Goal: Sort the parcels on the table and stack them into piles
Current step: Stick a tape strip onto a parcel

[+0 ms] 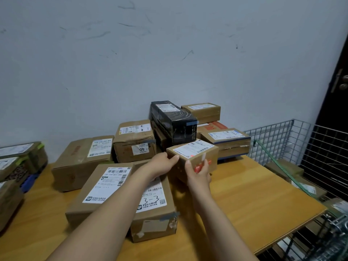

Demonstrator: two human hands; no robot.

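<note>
Left grip (pixel 163 165) and right grip (pixel 198 173) both clasp the box (pixel 194 150), label up, long axis running near-left to far-right.

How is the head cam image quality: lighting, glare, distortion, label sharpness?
Head view: light soft and even, shadows on the table faint. Head view: mild sheen on the black wrapped parcel, no blown glare. Head view: wide-angle bend tilts the door and wire cage at the right edge. Head view: label fine print soft, though the 40 sticker reads.
</note>
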